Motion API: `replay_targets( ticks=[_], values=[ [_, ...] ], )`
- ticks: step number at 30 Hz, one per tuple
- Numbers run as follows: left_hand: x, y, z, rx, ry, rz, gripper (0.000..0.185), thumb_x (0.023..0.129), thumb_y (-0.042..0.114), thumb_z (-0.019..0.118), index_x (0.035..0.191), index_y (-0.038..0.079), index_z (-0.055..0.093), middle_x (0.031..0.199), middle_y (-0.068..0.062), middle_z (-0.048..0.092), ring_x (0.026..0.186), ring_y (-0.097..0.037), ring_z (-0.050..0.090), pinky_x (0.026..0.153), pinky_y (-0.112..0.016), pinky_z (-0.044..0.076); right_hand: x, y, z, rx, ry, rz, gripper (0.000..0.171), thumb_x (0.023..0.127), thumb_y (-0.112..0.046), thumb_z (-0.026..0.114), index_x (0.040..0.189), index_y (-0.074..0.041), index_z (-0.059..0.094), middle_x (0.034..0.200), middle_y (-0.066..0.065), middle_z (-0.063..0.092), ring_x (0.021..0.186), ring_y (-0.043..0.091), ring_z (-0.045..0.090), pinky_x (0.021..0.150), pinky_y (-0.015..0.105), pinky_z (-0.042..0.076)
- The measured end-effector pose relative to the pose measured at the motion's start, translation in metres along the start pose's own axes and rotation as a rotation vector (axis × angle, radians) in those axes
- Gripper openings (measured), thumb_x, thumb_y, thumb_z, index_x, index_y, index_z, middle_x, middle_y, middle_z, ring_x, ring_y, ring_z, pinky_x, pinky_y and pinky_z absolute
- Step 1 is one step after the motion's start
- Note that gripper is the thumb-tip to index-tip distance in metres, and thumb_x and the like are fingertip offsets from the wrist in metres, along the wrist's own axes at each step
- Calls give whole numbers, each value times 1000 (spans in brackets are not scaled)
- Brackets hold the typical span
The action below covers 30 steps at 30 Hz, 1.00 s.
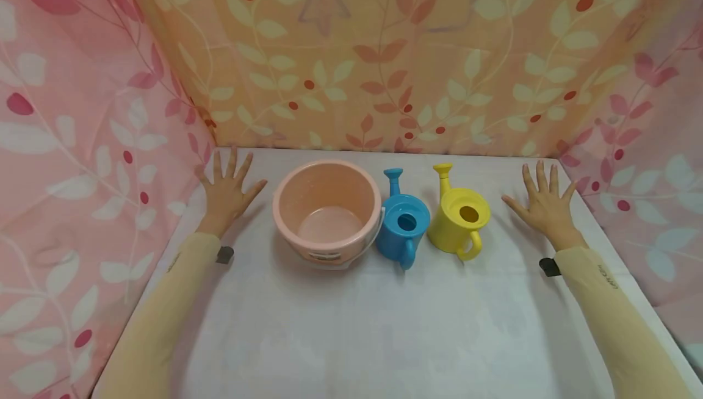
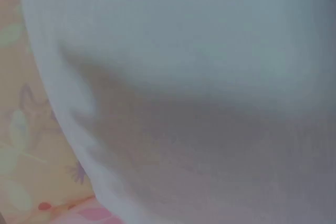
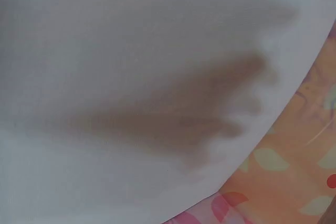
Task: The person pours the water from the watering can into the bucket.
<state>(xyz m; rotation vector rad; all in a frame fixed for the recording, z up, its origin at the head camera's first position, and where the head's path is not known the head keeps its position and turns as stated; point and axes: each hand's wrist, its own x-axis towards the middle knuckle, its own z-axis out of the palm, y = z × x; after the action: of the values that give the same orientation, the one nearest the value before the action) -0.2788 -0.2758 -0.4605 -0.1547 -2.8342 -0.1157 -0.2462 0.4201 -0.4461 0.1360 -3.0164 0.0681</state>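
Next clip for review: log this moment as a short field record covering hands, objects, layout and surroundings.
left hand: left hand flat on the table, fingers spread, holds nothing
right hand: right hand flat on the table, fingers spread, holds nothing
surface: white table
objects: pink bucket, blue watering can, yellow watering can
layout: all three in a row between the hands, bucket nearest the left hand, yellow can nearest the right
bucket contents: looks empty
surroundings: leaf-print cloth on three sides
wrist views: blurred, only table and cloth visible

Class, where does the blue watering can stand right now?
In the head view, the blue watering can stands mid-table, touching the pink bucket on its left, with the yellow watering can on its right.
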Motion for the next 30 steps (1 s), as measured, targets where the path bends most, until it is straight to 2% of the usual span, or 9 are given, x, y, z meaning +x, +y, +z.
replay_targets(
  ticks=[7, 13, 16, 21, 24, 30],
  values=[
    [-4, 2, -7, -79, -22, -54, 75, 88, 69, 29, 149, 32, 6, 152, 7, -21, 138, -27, -26, 99, -71, -14, -2, -8, -3, 123, 33, 36, 85, 92, -60, 32, 149, -10, -5, 151, 23, -14, 135, 36, -27, 94, 72, -20],
    [-7, 4, -13, -177, 7, -90, 76, 88, 71, 28, 150, 30, 11, 154, 4, -11, 140, -21, -21, 101, -70, -13, -6, -16, -6, 219, 44, 55, 82, 94, -56, 32, 148, -7, -6, 150, 29, -5, 137, 41, -19, 97, 72, -15],
    [-11, 6, -17, -222, 25, -98, 74, 89, 69, 28, 150, 29, 12, 156, 0, -5, 142, -23, -14, 102, -69, -13, -9, -22, -9, 262, 49, 51, 81, 95, -55, 31, 148, -5, -4, 150, 30, -4, 137, 43, -15, 98, 71, -14],
    [-17, 12, -23, -321, 40, -89, 72, 90, 66, 32, 149, 29, 17, 156, -5, 3, 143, -29, -3, 102, -69, -12, -13, -32, -14, 324, 94, 36, 76, 97, -51, 32, 148, -1, 7, 149, 32, 6, 138, 45, -4, 102, 70, -6],
    [-20, 20, -28, -394, 41, -77, 71, 90, 64, 36, 148, 24, 23, 156, -8, 7, 143, -31, 3, 102, -70, -10, -16, -38, -17, 375, 122, 24, 71, 98, -46, 35, 147, 1, 15, 147, 34, 12, 137, 48, 3, 103, 70, 2],
    [-25, 36, -40, -489, 49, -61, 68, 92, 61, 37, 145, 18, 33, 153, -14, 18, 141, -35, 15, 106, -66, -7, -24, -53, -25, 482, 116, 14, 65, 99, -41, 36, 144, 3, 23, 145, 34, 18, 136, 49, 10, 104, 69, 10]
  ],
)
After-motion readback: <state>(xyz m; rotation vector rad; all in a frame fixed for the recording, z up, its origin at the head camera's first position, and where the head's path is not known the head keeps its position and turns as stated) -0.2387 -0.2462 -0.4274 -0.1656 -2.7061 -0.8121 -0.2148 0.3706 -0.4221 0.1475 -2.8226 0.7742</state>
